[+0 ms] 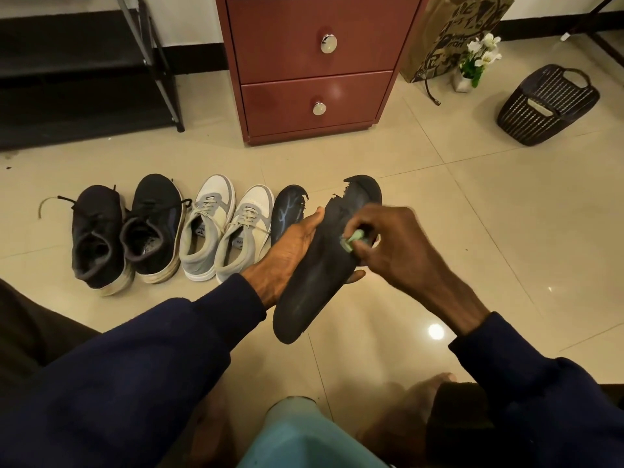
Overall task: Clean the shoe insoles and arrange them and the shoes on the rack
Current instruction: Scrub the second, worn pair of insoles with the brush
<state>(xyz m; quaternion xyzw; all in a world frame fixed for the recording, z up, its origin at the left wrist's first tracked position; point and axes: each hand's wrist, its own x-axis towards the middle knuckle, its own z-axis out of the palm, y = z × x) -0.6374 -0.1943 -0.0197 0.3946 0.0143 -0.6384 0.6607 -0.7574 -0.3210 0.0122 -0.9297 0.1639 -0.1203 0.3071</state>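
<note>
Above the tiled floor (472, 204), at the middle of the view, the left hand (290, 251) gripped a dark insole (320, 282), its thumb lying along the near edge and a fingertip showing past the far edge from underneath. That insole was held clear of the floor, tilted with its ragged, torn toe end pointing away from the person and its heel end toward the body. The right hand (395, 244) was curled round a small pale green tool (353, 239), and the tool's end rested on the insole's upper face; what kind of tool it was could not be told.

Just behind the left hand a second dark insole (287, 211) with bluish streaks lay on the floor, partly hidden by that hand. Beside it to the left stood a pair of white and grey sneakers (223, 228), toes pointing away, and left of those a pair of black shoes (128, 231) with loose laces, all four in one row.

Farther back on the left stood a black shoe rack (84, 72) against the wall. A reddish-brown cabinet (314, 62) with two knobbed drawers stood to its right, then a printed paper bag (452, 35), a small pot of white flowers (479, 59) and a dark woven basket (547, 103) on the floor. Both forearms wore dark blue sleeves (152, 366). A blurred light blue object (304, 434) sat at the bottom edge.
</note>
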